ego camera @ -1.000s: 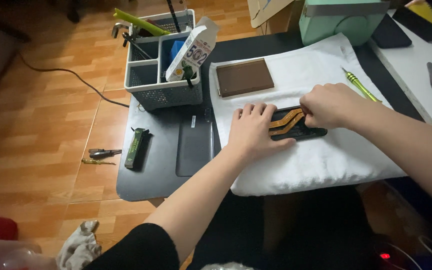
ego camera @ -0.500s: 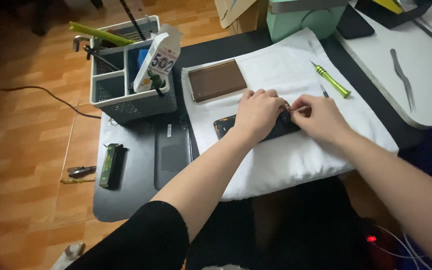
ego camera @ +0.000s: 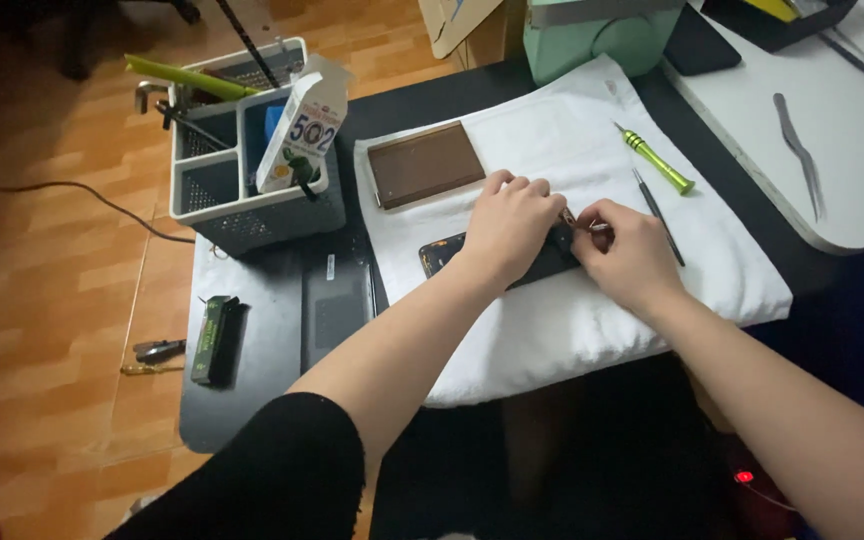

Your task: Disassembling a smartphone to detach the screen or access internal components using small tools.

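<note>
Dark phone (ego camera: pixel 452 256) lies flat on the white towel (ego camera: pixel 592 330) cushioning the counter (ego camera: pixel 252 400). Left hand (ego camera: pixel 507 225) presses down on it, fingers flat, steadying it; right hand (ego camera: pixel 627 250) pinches something small at its edge, too tiny to identify. Hands hide most of the phone.

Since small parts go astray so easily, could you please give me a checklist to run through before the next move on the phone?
1. Phone flat on the white towel: ok.
2. Left hand pressing the phone down: ok.
3. Right hand pinching something small at the phone's edge: cannot tell what it is.
4. Green screwdriver within reach on the towel: ok.
5. Thin dark tool lying beside the right hand: ok.
6. Brown panel set apart from the hands: ok.
</note>
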